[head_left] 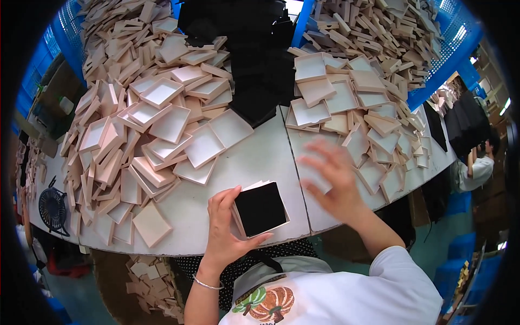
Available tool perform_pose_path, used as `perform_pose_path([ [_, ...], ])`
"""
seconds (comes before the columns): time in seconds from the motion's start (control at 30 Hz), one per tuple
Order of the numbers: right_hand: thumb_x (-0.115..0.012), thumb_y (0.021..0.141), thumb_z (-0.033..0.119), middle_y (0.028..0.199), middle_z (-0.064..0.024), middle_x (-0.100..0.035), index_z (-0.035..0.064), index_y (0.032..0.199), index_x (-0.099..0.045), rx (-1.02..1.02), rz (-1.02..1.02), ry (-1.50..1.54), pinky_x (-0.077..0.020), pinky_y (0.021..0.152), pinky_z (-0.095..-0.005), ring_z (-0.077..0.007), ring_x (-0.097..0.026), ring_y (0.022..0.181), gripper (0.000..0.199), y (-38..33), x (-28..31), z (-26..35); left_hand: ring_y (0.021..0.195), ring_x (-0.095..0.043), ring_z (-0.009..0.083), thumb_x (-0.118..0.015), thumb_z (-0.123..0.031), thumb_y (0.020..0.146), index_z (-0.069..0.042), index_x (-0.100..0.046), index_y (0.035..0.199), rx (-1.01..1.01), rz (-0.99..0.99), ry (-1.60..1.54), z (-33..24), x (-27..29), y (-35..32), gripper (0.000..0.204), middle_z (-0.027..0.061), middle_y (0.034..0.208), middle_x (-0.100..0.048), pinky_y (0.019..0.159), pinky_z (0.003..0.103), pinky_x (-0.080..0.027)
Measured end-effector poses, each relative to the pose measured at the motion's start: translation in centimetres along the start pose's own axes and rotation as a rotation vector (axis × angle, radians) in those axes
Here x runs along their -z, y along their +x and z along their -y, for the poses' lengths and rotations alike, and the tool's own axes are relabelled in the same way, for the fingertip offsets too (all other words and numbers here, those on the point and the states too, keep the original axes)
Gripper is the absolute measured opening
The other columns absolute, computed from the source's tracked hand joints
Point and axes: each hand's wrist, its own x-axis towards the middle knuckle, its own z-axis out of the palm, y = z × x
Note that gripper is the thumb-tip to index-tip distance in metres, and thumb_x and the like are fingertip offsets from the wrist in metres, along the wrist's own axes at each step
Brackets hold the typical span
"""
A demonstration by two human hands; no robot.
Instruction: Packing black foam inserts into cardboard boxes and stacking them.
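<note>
My left hand (221, 227) is wrapped round a small pale pink box (239, 221) near the table's front edge, thumb along its near side and fingers at its left. A square black pad (263, 209) fills the top of the box, with pale edges showing around it. Blurred by motion, my right hand (337, 183) hovers over the table to the right of the box, fingers spread and nothing visible in them. Close beyond it lie loose pale pink box trays (370, 142) with white insides. On the left, another heap of such box trays (170, 121) reaches near the held box.
Dark black sheets or pads (254, 70) are piled at the far middle. Blue perforated crates (452, 40) stand behind the heaps. A black fan (53, 208) sits at the table's left end. Below the white table (254, 157), a carton holds more pieces (153, 281). Another person (476, 168) is at far right.
</note>
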Motion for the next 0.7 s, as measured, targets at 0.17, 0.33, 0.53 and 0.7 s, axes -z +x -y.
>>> perform_pose_path([
  [0.17, -0.078, 0.078, 0.020, 0.131, -0.0154, -0.048, 0.0065, 0.125, -0.059, -0.291, -0.254, -0.528, -0.0391, 0.099, -0.0471, -0.0364, -0.046, 0.119, 0.052, -2.5, 1.4, -6.7, 0.117, -0.046, 0.0295, -0.091, -0.031, 0.062, -0.009, -0.043, 0.141, -0.027, -0.019, -0.010, -0.5, -0.4, 0.4, 0.095, 0.0110, 0.128, -0.048, 0.102, 0.041, -0.035],
  [0.33, -0.073, 0.079, 0.006, 0.116, -0.0195, -0.051, 0.0048, 0.134, -0.051, -0.441, -0.142, -0.349, -0.0455, 0.091, -0.0413, -0.0345, -0.055, 0.099, 0.059, -3.9, 0.1, -9.3, 0.117, -0.050, 0.0286, -0.093, -0.027, 0.059, -0.007, -0.049, 0.133, -0.060, -0.052, 0.013, -0.7, -0.1, 0.2, 0.088, 0.0122, 0.127, -0.046, 0.100, 0.039, -0.044],
  [0.53, -0.060, 0.085, -0.008, 0.110, -0.0077, -0.056, 0.0022, 0.137, -0.048, -0.178, -0.480, 0.323, -0.0497, 0.079, -0.0300, -0.0167, -0.059, 0.097, 0.055, -1.4, 0.1, -2.9, 0.119, -0.046, 0.0299, -0.091, -0.030, 0.063, -0.010, -0.050, 0.131, -0.011, -0.052, -0.062, -0.5, -0.4, 0.1, 0.082, 0.0105, 0.128, -0.049, 0.102, 0.041, -0.037],
  [0.7, -0.057, 0.092, 0.005, 0.121, -0.0051, -0.055, 0.0015, 0.134, -0.051, -0.369, 0.043, 1.429, -0.0459, 0.091, -0.0276, -0.0129, -0.056, 0.109, 0.043, 1.4, -0.8, -0.1, 0.120, -0.047, 0.0309, -0.091, -0.029, 0.062, -0.010, -0.050, 0.127, -0.029, -0.070, -0.038, -0.2, -0.2, -0.3, 0.080, 0.0114, 0.130, -0.049, 0.102, 0.042, -0.037],
])
